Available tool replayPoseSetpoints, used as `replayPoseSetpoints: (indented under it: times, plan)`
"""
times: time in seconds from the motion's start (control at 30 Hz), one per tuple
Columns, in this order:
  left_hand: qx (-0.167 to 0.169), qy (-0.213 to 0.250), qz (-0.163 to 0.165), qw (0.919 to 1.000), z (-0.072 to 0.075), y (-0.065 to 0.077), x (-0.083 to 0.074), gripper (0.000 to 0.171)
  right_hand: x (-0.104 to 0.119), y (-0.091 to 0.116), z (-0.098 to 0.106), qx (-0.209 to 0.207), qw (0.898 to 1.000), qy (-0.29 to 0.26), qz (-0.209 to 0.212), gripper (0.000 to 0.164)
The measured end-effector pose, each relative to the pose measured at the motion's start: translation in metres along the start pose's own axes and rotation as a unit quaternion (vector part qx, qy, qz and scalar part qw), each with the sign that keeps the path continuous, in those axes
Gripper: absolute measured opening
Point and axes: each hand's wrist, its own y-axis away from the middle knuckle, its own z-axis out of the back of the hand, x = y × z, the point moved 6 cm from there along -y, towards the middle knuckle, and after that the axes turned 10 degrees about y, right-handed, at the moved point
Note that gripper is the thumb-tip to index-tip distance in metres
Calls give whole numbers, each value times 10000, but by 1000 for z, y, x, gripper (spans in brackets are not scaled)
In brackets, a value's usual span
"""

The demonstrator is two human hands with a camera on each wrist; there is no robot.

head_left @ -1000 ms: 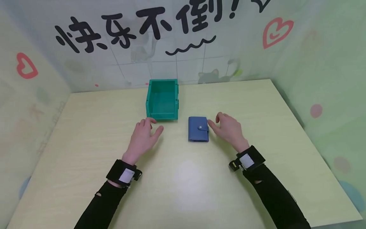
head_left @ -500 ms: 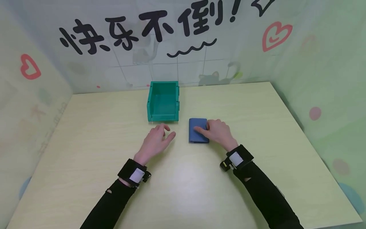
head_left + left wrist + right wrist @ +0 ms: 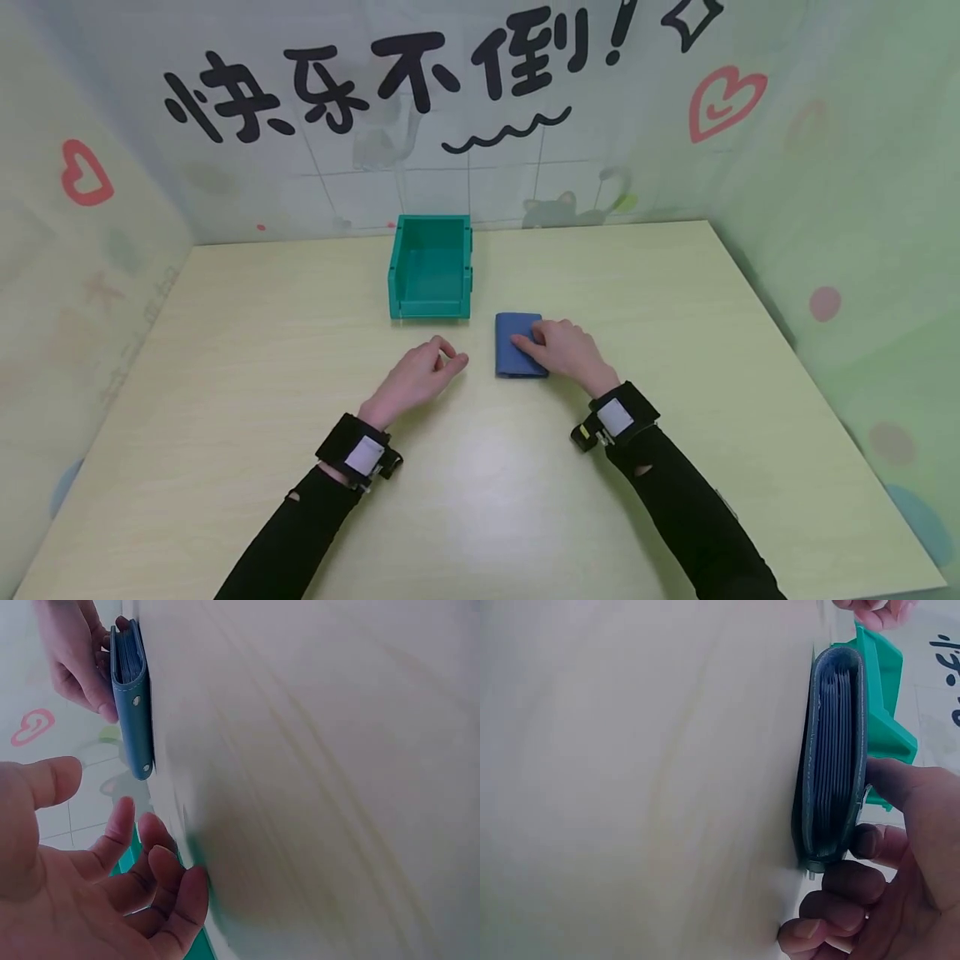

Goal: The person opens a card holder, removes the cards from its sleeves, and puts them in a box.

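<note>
A blue card holder (image 3: 512, 354) lies on the table, with a stack of clear sleeves between its covers in the right wrist view. My right hand (image 3: 572, 357) holds its right edge, the thumb lying across the top cover. Fingers (image 3: 851, 883) of that hand curl at the edge, and the snap strap is mostly hidden by them. My left hand (image 3: 412, 382) hovers a little left of the card holder and holds nothing. Its fingers (image 3: 178, 911) are loosely bent, apart from the card holder.
A green plastic bin (image 3: 431, 309) stands at the back of the table, behind and left of the card holder. Printed walls (image 3: 300, 196) rise behind the table (image 3: 480, 508) and on both sides.
My right hand has moved left onto the card holder, its thumb now over the cover. My left hand has moved right and toward me, away from the bin. The card holder stays in place.
</note>
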Motion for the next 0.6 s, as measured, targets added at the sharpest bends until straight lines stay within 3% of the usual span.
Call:
replayPoseSetpoints:
  times: [0.27, 0.6]
  plan:
    - [205, 173, 159, 9995, -8, -5, 2, 43, 9, 0, -6, 81, 9993, -310, 201, 44]
    - [74, -42, 47, 10000, -14, -11, -1, 38, 26, 8, -11, -184, 9972, -491, 528, 38]
